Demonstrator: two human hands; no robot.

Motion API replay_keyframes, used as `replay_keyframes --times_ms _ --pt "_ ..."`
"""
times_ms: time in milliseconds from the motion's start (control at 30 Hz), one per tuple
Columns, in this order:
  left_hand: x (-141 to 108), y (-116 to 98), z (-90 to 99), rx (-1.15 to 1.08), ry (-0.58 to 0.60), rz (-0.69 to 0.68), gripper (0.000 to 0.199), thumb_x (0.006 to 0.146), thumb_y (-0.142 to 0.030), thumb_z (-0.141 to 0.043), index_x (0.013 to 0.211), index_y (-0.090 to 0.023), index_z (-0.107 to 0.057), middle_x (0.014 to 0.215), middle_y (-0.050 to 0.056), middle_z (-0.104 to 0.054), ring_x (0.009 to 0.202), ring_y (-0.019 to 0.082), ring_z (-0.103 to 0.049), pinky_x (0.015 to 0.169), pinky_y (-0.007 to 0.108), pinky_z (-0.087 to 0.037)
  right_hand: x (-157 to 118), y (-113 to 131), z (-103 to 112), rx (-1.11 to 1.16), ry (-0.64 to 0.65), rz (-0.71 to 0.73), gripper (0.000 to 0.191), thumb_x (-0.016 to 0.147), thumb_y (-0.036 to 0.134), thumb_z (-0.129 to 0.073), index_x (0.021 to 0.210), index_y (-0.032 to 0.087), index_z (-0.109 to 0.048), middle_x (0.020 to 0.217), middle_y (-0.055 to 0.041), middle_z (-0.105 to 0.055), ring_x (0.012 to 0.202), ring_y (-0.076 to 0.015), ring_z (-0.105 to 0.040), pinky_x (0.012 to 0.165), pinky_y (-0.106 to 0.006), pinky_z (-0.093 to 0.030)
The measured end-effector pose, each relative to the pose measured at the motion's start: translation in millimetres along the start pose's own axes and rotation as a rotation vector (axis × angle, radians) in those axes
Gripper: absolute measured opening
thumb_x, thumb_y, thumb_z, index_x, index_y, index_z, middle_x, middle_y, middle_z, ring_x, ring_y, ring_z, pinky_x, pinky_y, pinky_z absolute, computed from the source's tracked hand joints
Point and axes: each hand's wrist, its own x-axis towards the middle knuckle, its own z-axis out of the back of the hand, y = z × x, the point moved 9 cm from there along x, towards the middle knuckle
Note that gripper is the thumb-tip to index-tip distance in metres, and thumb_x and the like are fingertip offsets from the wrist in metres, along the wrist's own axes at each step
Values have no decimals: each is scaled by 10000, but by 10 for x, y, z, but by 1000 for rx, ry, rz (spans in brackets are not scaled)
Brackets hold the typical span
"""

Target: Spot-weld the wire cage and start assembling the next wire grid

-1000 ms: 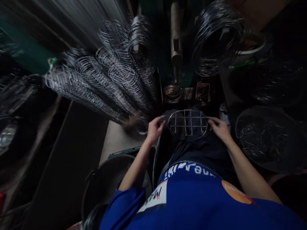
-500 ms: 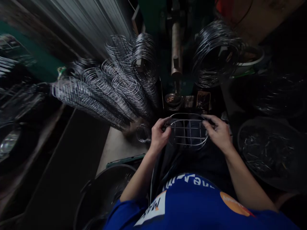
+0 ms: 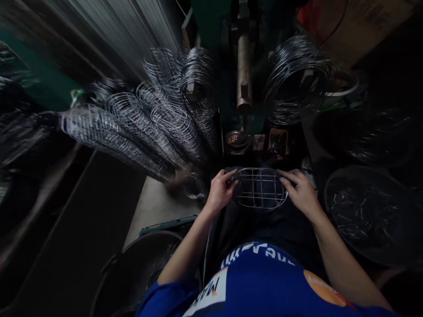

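— What do the hands have between them?

— An oval wire rack (image 3: 259,188), a rim with a grid of thin bars across it. It lies nearly flat over the person's lap, just in front of the dark apron. The left hand (image 3: 220,192) grips the left end of the rim, fingers curled and pinching the wire. The right hand (image 3: 301,192) does the same at the right end, fingers closed over the rim.

— What stands beyond the rack?

— A small metal bowl (image 3: 237,139) with bits in it, just past the far edge of the rack, and above it a brass-coloured rod (image 3: 243,72) on a green machine (image 3: 211,17). A small rusty tray (image 3: 278,140) sits beside the bowl.

— And to the sides?

— To the left of the machine, long rows of wire hoops (image 3: 139,127) are stacked close together, slanting toward the left edge of the view. To the right of the rod hangs a coil of wire (image 3: 295,79). Near the right hand, lower down, a big round tub (image 3: 370,211) holds short wire pieces. By the left elbow there is another dark tub (image 3: 139,268); its contents are too dim to tell.
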Motion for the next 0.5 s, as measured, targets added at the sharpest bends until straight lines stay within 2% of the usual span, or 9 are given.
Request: replay_keyframes --times_ms 133,233,300,400,500 --pt "-25 14 -32 -27 25 1 362 866 -192 -690 1222 -202 -756 823 12 -539 743 139 -551 714 261 -484 -48 -77 -7 -16 17 -20 398 1029 470 -527 1242 229 -762 1039 -96 -676 959 -291 -660 838 -408 -548" --pt "-164 86 -50 -86 25 -6 382 898 -256 -663 1273 -234 -731 852 18 -552 784 152 -557 747 271 -494 -167 -167 -71 24 74 -49 438 1029 519 -549 1333 250 -715 1102 -103 -679 1000 -301 -662 865 -426 -560" --pt "-290 178 -90 -163 13 11 395 932 -328 -639 1314 -251 -706 917 34 -610 851 168 -574 829 296 -510 -272 -229 -138 91 92 -67 449 1037 528 -559 1394 278 -669 1200 -96 -677 1089 -304 -651 956 -454 -545" --pt "-431 310 -193 -311 -12 50 414 980 -419 -575 1357 -278 -673 1117 58 -697 1018 197 -604 1025 364 -483 -400 -320 -253 225 65 -109 444 1055 523 -538 1423 296 -636 1382 -70 -635 1285 -302 -578 1127 -490 -451" --pt "-445 351 -259 -372 -32 39 435 1002 -473 -526 1366 -279 -663 1172 69 -685 1079 210 -607 1086 399 -455 -464 -388 -319 297 -7 -168 468 1041 536 -551 1408 264 -649 1411 -68 -628 1317 -294 -567 1145 -465 -445"
